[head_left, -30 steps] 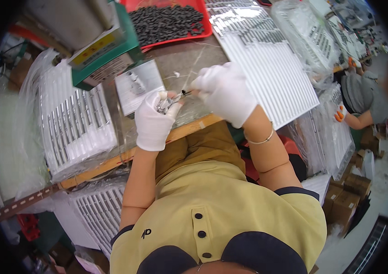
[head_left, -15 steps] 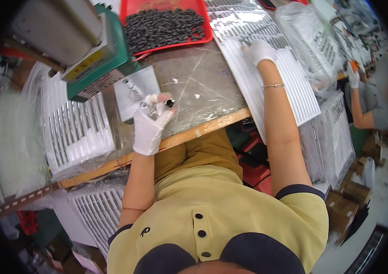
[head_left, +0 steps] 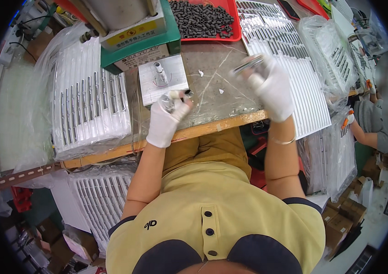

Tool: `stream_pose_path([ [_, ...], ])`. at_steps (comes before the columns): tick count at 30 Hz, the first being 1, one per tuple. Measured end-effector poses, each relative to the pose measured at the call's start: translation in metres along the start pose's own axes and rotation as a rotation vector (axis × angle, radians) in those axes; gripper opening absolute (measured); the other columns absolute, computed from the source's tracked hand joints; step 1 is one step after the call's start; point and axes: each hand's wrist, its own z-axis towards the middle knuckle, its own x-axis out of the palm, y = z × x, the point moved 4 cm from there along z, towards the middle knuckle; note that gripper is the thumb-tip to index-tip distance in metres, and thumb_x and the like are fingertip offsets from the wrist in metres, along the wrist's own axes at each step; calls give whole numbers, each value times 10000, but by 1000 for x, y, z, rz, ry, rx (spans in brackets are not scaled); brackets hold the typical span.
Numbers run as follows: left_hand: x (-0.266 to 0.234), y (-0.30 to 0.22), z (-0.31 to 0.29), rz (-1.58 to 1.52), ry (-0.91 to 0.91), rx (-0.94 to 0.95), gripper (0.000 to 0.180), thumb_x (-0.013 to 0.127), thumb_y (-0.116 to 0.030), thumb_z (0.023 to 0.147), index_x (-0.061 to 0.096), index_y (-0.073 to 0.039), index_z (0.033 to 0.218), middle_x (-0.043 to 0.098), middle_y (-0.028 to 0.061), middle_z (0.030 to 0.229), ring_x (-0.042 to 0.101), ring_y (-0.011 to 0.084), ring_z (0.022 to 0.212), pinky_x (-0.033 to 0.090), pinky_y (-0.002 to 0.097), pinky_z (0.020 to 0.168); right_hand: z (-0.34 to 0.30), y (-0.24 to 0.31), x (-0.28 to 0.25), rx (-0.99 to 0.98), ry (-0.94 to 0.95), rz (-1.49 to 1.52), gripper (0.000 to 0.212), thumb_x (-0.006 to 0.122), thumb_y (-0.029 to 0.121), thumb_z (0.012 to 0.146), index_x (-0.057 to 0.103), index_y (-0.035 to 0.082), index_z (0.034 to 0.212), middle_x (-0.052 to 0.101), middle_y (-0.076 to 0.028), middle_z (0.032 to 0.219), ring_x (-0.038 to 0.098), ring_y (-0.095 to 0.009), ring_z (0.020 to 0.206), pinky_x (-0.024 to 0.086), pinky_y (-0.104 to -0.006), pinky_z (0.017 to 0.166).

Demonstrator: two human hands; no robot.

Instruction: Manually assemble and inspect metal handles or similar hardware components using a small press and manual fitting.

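My left hand (head_left: pixel 169 116), in a white glove with bare fingertips, is closed at the table's front edge. Between its fingers are shiny metal pieces (head_left: pixel 168 106), and a small black part shows at the fingertips. My right hand (head_left: pixel 274 89), also gloved, is over the table and blurred by motion. It grips a shiny metal tube (head_left: pixel 248 65); whether there is more than one I cannot tell. Just beyond my left hand lies a metal block (head_left: pixel 150 89) with a short upright metal post (head_left: pixel 159 71).
A green press-like machine (head_left: pixel 141 52) stands behind the block. Black plastic fittings (head_left: pixel 203 20) fill a red tray (head_left: pixel 238 23). Ridged white trays of metal tubes lie left (head_left: pixel 89 105) and right (head_left: pixel 306 98). A co-worker (head_left: pixel 369 118) works at far right.
My right hand has lifted off the right-hand ridged tray and come left and nearer, a metal tube in its fingers. My left hand stays closed near the block. The view has shifted.
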Motion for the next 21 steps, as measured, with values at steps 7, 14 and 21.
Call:
stream_pose_path([
  [7,14,-5,-17,121,59,90,228,728,-61,786,619,-29,984,546,-35,747,478,35,646,427,190,605,-37,-18,74,217,232,1289,179,597,234,880,563,59,868,371,60,574,281,-47,446,210,-189,440],
  [14,17,-9,-18,250,24,196,222,780,-64,745,624,-42,902,574,-34,749,493,32,675,431,190,615,-34,-11,94,356,433,1805,159,572,177,870,584,22,898,436,7,634,326,-67,474,255,-218,428],
  [21,21,-7,-17,-39,-38,135,224,781,19,719,595,-42,829,594,-14,817,540,49,728,468,217,657,-34,-18,100,413,463,1917,178,570,181,879,562,4,893,407,18,613,309,-62,460,265,-207,426],
])
